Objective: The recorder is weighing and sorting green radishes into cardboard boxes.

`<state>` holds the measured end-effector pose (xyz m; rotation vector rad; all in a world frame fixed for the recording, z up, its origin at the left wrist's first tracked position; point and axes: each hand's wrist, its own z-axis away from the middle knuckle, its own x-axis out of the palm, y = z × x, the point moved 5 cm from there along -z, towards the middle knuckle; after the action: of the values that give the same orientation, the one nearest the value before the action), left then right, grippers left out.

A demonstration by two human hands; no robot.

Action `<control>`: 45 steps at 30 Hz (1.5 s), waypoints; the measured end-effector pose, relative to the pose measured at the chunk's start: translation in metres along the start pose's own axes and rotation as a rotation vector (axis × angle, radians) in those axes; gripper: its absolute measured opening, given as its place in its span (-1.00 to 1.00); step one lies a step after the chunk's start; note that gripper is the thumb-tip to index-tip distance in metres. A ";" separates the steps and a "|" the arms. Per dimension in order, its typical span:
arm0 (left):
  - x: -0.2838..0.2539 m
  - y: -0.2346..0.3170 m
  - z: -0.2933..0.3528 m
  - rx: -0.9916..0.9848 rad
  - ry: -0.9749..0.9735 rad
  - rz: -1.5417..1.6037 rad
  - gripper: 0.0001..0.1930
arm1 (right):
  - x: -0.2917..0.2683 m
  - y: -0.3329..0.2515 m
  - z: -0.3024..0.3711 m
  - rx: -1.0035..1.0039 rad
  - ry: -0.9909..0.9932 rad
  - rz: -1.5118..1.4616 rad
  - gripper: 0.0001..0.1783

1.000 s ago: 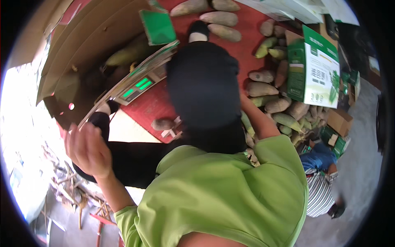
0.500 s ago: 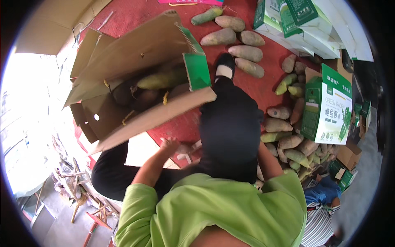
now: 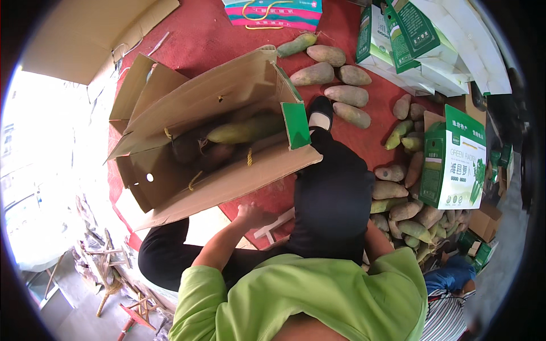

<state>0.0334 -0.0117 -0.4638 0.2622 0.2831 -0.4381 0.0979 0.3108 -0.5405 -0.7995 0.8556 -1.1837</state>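
Note:
My left hand [image 3: 253,216] is low over the red floor covering, below the front flap of a large open carton [image 3: 239,170]. Its fingers are curled downward and partly hidden, so any grip does not show. Beside it lies a pale T-shaped piece [image 3: 274,223], its kind unclear. Inside the carton rest several radishes, one green radish [image 3: 233,132] the clearest, the others in shadow. Yellow cord handles [image 3: 249,157] hang from the carton's sides. My right forearm [image 3: 377,241] goes down beside my dark-trousered leg, and the right hand is out of sight behind it.
Several radishes [image 3: 347,95] lie beyond my foot. A larger pile of radishes [image 3: 415,227] is at right, beside a green-and-white carton [image 3: 455,162]. More cartons [image 3: 409,40] stand far right. A pink-and-blue box [image 3: 273,12] is at the top. Another person [image 3: 449,284] is at lower right.
The whole view has shifted, so the carton, radishes and my leg appear lower and further right. More of the pink-and-blue box shows. My left hand stays beside the T-shaped piece.

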 end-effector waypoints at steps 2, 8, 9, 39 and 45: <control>0.000 -0.006 0.005 -0.025 -0.039 0.112 -0.49 | 0.003 0.000 -0.004 -0.032 -0.026 0.015 -0.68; -0.084 0.017 0.123 0.051 0.276 0.417 -0.42 | 0.007 -0.007 -0.017 -0.129 -0.059 0.041 -0.69; -0.095 0.020 0.150 0.087 0.335 0.523 -0.37 | 0.007 -0.008 -0.019 -0.144 -0.064 0.045 -0.69; -0.172 -0.094 0.295 -0.086 1.635 0.336 -0.70 | -0.022 0.000 0.063 0.223 0.244 0.376 -0.78; -0.158 -0.111 0.299 -0.258 1.732 0.560 -0.74 | -0.118 0.011 0.119 0.468 0.733 0.561 -0.78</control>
<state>-0.0905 -0.1407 -0.1559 0.3962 1.8870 0.5064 0.1900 0.4381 -0.4794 0.2880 1.2244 -1.0944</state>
